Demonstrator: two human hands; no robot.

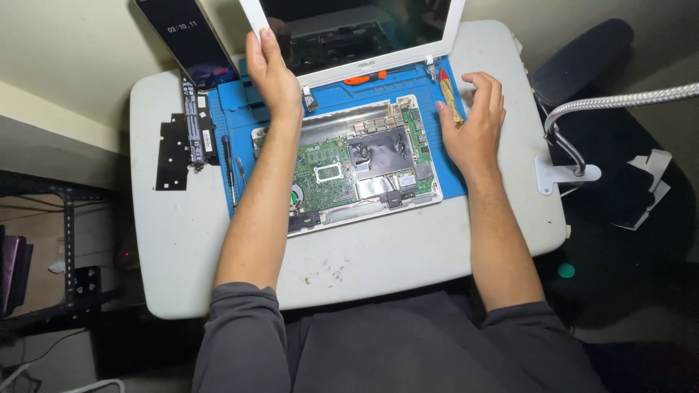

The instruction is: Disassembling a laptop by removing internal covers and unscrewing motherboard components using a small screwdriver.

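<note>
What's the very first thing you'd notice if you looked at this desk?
The opened white laptop in the middle, its green circuit board bare, lying on a blue mat. The left hand grips the white screen frame at the back, and the right hand rests on the mat beside a yellow and red tool.

A small electronics repair corner, likely in a home. A white folding table (182, 247) holds a blue repair mat (240, 109) with an opened laptop (349, 164) showing its green circuit board. Screwdrivers (228, 171) lie left, a flexible clamp lamp (619, 102) stands right, a metal shelf (69, 240) far left.
</note>
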